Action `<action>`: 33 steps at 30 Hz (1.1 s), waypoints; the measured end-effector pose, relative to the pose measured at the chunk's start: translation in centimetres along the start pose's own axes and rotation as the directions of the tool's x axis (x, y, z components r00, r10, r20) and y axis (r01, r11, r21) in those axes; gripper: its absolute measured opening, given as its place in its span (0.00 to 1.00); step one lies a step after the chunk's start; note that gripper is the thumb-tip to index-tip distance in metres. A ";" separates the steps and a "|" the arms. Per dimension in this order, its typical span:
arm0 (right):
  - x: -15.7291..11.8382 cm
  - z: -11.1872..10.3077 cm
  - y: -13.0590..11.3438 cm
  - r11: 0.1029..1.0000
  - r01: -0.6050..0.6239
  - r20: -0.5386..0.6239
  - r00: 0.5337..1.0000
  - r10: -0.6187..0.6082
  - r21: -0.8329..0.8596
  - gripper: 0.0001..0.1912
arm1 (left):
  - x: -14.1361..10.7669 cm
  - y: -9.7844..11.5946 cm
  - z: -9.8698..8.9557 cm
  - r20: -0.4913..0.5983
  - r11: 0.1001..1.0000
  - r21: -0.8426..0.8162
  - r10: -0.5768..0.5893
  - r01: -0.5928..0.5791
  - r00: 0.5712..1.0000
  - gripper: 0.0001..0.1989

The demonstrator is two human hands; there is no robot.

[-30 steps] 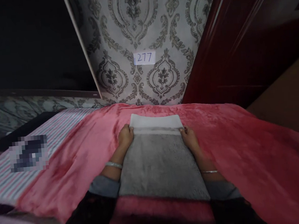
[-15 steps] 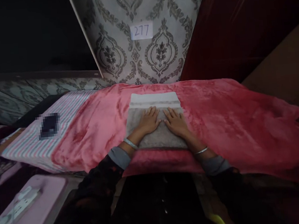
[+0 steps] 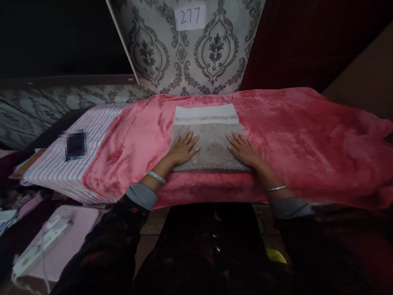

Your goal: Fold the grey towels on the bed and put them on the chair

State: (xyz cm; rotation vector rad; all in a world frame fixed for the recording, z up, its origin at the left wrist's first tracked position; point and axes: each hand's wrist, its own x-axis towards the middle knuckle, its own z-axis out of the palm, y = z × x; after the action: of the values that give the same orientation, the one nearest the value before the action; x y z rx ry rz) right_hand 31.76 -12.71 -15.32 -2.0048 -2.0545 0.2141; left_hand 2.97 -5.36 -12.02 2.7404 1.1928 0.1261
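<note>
A folded grey cloth (image 3: 213,146) with a white band along its far edge lies flat on a pink plush blanket (image 3: 285,144). My left hand (image 3: 183,148) rests palm down on the cloth's left side, fingers spread. On the cloth's right side lies my right hand (image 3: 244,150), also flat with its fingers apart. Neither hand grips anything, and a strip of grey cloth shows between them.
A striped cloth (image 3: 63,163) bearing a dark blurred object (image 3: 75,144) is at the left. A power strip (image 3: 42,246) sits on a pink stool (image 3: 76,227). Behind are a dark screen (image 3: 45,36) and a wall sign (image 3: 190,16) reading 277.
My hands have moved apart, from near the cloth's middle towards its left and right sides. The camera view has shifted, so the blanket appears higher.
</note>
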 end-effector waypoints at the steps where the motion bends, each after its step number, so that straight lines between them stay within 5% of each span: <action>1: -0.7 0.1 0.3 1.000 -0.008 -0.006 1.000 0.007 -0.019 0.30 | -0.8 -0.3 0.0 -0.006 1.000 0.008 0.000 0.001 1.000 0.32; 8: -5.8 1.3 1.0 0.999 -0.047 -0.162 0.986 0.050 0.024 0.31 | -5.3 -2.2 1.2 -0.091 0.994 -0.112 -0.025 0.014 0.996 0.30; 14: -8.5 3.0 0.6 0.992 -0.025 -0.430 0.900 0.076 0.122 0.31 | -8.6 -2.2 2.1 -0.278 0.968 -0.247 -0.104 0.034 0.955 0.29; 19: -9.7 3.2 0.8 0.990 0.056 -0.452 0.892 0.010 0.133 0.32 | -10.4 -2.1 2.2 -0.300 0.971 -0.230 -0.013 -0.060 0.954 0.36; 27: -10.3 2.8 0.3 0.964 0.078 -0.512 0.856 0.066 0.255 0.30 | -11.0 -2.5 2.6 -0.390 0.955 -0.281 -0.023 -0.095 0.920 0.27; 30: -10.3 3.1 -0.6 0.957 0.040 -0.565 0.814 0.136 0.287 0.28 | -11.1 -1.4 2.9 -0.469 0.954 -0.298 -0.119 -0.030 0.875 0.30; 33: -10.1 3.3 -1.7 0.951 -0.052 -0.609 0.757 0.236 0.304 0.28 | -11.2 -0.1 3.3 -0.555 0.944 -0.311 -0.273 0.109 0.786 0.28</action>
State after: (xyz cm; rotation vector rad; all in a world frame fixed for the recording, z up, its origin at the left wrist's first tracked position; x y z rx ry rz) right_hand 29.32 -22.55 -18.88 -1.7371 -1.3553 -0.1492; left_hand -4.24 -13.86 -15.51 2.3779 1.4520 1.1074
